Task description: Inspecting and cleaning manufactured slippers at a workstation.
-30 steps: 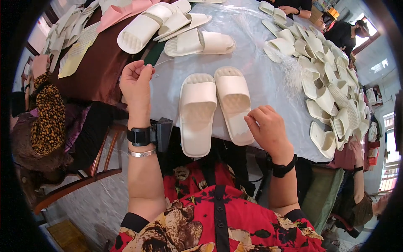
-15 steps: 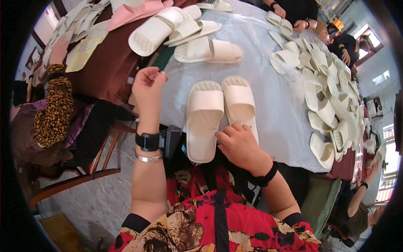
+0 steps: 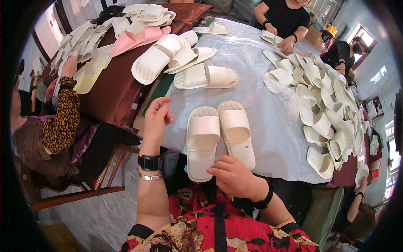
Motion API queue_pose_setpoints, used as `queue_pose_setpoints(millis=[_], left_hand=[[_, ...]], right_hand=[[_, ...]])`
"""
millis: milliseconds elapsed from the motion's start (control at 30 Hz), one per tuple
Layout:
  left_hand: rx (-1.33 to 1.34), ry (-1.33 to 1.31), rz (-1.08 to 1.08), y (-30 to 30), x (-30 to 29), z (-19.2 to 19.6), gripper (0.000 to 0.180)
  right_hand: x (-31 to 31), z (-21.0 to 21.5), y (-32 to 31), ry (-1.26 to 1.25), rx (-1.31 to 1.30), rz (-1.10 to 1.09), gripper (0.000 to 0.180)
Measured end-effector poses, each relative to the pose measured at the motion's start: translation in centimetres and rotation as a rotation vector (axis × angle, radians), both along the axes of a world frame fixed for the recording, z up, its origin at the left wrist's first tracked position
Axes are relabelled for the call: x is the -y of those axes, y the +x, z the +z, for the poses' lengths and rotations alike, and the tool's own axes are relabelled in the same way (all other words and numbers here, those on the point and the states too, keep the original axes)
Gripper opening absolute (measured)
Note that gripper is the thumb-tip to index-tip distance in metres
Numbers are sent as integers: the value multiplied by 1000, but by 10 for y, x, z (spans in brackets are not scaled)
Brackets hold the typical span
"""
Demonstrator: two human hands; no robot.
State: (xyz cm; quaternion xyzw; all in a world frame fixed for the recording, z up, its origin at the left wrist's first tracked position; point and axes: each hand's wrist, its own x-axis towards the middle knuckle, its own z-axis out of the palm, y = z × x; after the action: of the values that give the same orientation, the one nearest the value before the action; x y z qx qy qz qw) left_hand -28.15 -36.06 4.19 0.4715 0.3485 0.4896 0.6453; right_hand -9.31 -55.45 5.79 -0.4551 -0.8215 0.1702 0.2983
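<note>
Two cream slippers are laid side by side, soles down, on the grey plastic sheet [image 3: 268,122] at the near edge of the table: a left slipper [image 3: 202,140] and a right slipper [image 3: 236,132], touching along their inner sides, toes pointed away.

The right hand [image 3: 233,176] is set at the heel ends of the pair, palm down. Its fingers [image 3: 220,161] are curled loosely and held together, resting against the heels where the two slippers meet; whether anything is pinched cannot be told.

The left hand [image 3: 156,119] is raised just beside the left slipper, at the table's edge, not touching it. Its fingers are bent inward with the thumb drawn close to the fingertips; nothing can be made out between them. A black watch [image 3: 150,162] and a silver bangle [image 3: 150,177] are worn on that wrist; a black band [image 3: 265,197] is worn on the right wrist.

Farther back, a loose heap of cream slippers [image 3: 184,59] is seen, with a pink pair [image 3: 138,38] on the brown cloth [image 3: 113,88]. A long row of slippers [image 3: 323,109] is spread along the right side of the table.

A person in a spotted sleeve [image 3: 63,122] is seated at the left. Another person's hands [image 3: 287,44] are at work at the far end.
</note>
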Motion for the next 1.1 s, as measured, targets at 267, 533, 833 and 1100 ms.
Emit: queue_pose_setpoints(millis=[267, 533, 833, 1100], left_hand=[[182, -111, -267, 17, 19, -1, 17], [123, 92, -345, 40, 41, -12, 16], [-253, 213, -297, 89, 27, -3, 12], [-688, 570, -494, 143, 2, -17, 17]], right_hand=[[8, 2, 7, 193, -103, 7, 26], [19, 1, 24, 432, -226, -287, 19], [26, -13, 50, 377, -230, -706, 8], [29, -36, 59, 87, 162, -869, 10]])
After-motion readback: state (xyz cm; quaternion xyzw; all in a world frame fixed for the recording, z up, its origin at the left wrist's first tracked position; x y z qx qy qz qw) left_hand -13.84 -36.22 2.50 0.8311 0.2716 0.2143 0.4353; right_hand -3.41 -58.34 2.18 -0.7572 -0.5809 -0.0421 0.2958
